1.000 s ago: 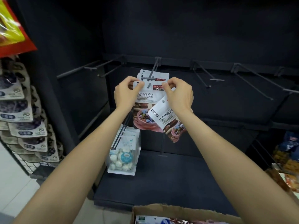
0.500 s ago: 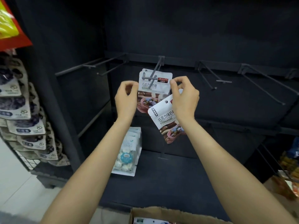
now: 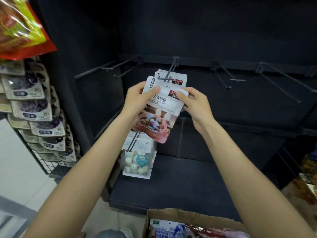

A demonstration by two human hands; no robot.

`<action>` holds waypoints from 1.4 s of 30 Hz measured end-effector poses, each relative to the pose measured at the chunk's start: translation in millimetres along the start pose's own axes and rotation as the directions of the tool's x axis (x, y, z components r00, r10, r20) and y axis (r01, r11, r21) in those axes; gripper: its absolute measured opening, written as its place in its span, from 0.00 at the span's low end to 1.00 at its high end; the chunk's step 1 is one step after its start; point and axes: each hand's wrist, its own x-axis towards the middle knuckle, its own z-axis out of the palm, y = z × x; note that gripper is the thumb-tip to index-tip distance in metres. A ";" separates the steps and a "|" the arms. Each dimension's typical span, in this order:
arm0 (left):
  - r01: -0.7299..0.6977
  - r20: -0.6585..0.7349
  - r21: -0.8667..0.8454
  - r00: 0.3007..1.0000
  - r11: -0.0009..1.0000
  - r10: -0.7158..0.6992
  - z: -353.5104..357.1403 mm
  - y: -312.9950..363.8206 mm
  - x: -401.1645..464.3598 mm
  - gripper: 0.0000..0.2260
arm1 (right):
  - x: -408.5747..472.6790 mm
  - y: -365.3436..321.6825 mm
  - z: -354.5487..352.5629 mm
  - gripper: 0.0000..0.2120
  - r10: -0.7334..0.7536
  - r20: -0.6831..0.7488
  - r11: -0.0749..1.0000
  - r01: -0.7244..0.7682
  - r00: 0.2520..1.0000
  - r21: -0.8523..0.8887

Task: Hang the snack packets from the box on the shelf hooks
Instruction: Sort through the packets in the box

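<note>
Left hand (image 3: 137,98) pinching the snack packet (image 3: 159,109) by its upper left corner, right hand (image 3: 193,102) pinching its upper right edge, packet being held just below the shelf hook (image 3: 169,74), another packet (image 3: 178,78) hanging on that hook, cardboard box (image 3: 188,219) sitting far below it.

Two hands (image 3: 137,98) (image 3: 193,103), one box (image 3: 171,219).

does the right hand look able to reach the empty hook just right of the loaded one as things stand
Probably not yet: the right hand pinches the candy packet together with the left hand. The empty hook itself is bare, with nothing in front of it.
</note>
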 end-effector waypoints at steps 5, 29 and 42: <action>0.059 -0.046 -0.029 0.997 0.998 -0.060 3.2 -10.3 15.1 0.07 | 22.3 1.4 13.8 0.06 -0.003 -0.145 0.991 -0.017 0.989 -0.136; -0.170 -0.028 -0.033 0.985 0.985 0.169 9.1 -50.6 43.8 0.03 | 32.9 8.1 19.4 0.02 -0.221 -0.204 0.880 0.105 0.954 -0.463; -0.102 -0.227 0.637 0.922 0.764 0.313 29.8 -50.6 120.3 0.09 | 103.5 12.0 11.4 0.08 -0.409 -0.066 0.329 0.080 0.910 -0.941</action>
